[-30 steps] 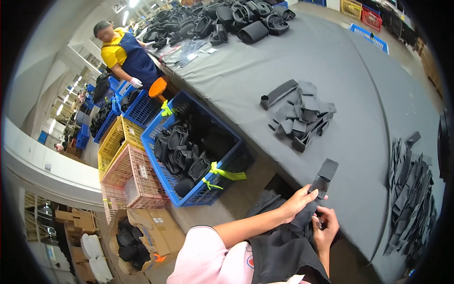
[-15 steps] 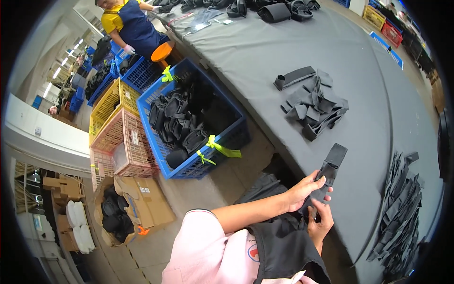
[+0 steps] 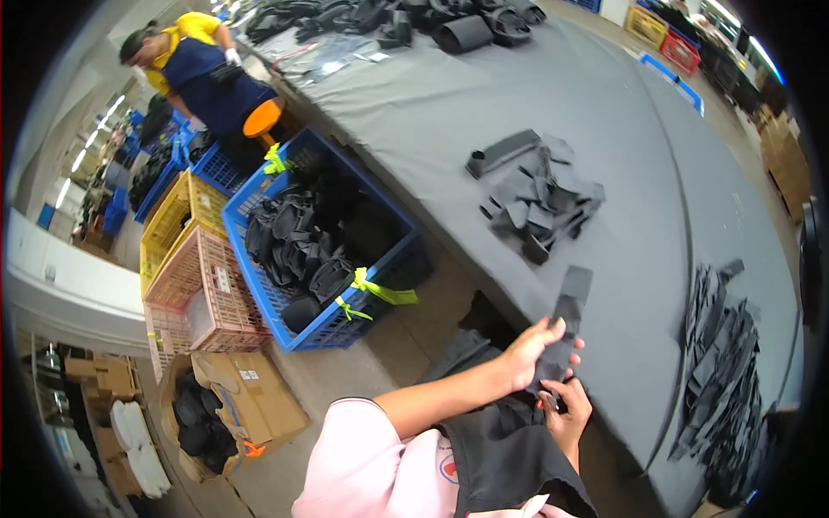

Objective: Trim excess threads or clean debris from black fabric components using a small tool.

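Both hands [image 3: 548, 380] hide the grey strip's [image 3: 566, 324] lower end.

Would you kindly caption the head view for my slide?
Both hands, left hand and right hand, hold a dark strip at the grey table edge.

The head camera is tilting and swinging, so the whole scene is sliding across the view: the person in yellow and blue [image 3: 203, 65] is moving up toward the far left rim, and the blue crate [image 3: 324, 233] is drifting toward the middle. The dark strip [image 3: 563, 332] is standing more upright than a second ago, its top end now tipping toward the grey table [image 3: 604, 155]. The left hand [image 3: 535, 350] is closing higher around the strip, while the right hand [image 3: 566, 414] is shifting in beneath it.
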Available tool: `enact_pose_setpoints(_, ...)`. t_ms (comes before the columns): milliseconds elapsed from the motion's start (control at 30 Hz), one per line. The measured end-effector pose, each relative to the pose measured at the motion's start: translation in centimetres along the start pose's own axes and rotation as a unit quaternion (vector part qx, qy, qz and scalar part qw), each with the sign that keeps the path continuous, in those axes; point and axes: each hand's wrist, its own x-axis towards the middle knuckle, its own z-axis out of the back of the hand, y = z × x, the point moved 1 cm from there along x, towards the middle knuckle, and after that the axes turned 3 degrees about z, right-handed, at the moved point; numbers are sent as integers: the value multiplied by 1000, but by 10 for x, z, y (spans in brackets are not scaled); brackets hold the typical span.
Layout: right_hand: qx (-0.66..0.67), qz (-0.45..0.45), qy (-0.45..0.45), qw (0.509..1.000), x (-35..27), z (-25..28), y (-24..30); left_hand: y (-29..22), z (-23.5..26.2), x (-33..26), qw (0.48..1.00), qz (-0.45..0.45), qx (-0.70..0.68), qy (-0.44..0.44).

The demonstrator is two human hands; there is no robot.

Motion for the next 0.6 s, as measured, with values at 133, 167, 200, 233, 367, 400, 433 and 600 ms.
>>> enact_pose_setpoints(133, -2, 35, 4, 999, 8, -7, -5, -16, 1, -1, 999, -32, -7, 6)
enact_pose_setpoints(167, 10, 14, -5, 1000, 10, -6, -1, -16, -1, 0, 999, -35, 3, 8)
enact_pose_setpoints(200, 23, -7, -14, 1000, 12, -5, 3, -15, -3, 1, 999, -39, 13, 9)
enact_pose_setpoints(233, 50, -26, -22, 998, 13, -5, 3, -18, -7, 2, 999, -46, 22, 9)
enact_pose_setpoints(367, 128, -122, -33, 984, -5, 5, -8, -11, -11, -3, 1000, -16, 7, 6)
enact_pose_setpoints(400, 129, -121, -28, 984, -9, 5, -9, -10, -8, -5, 1000, -13, -1, 3)
enact_pose_setpoints(433, 197, -146, -63, 967, -13, 6, -8, -9, -6, -6, 1000, -5, -8, 3)
enact_pose_setpoints(600, 100, -91, -46, 990, -6, 0, 22, -9, -4, -12, 1000, -19, -25, 4)
